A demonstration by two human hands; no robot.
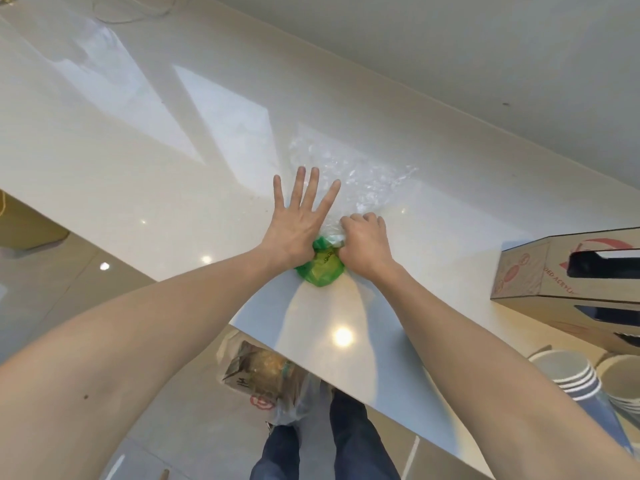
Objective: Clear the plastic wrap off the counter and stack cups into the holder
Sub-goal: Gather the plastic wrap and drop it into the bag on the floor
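A sheet of clear crinkled plastic wrap (360, 174) lies on the white counter (156, 161), with a bunched green plastic part (320, 268) at its near end. My left hand (294, 220) presses flat on the wrap, fingers spread. My right hand (367, 244) is closed in a fist on the wrap just beside the green bunch. Stacks of paper cups (568, 379) with blue sides stand at the right edge. A brown cardboard-covered holder (540, 271) with dark slots lies on the counter to the right.
A bag of rubbish (263, 375) sits on the tiled floor below the counter's near edge, by my legs. A thin cable (131, 12) lies at the counter's far left. A white wall runs along the counter's far side.
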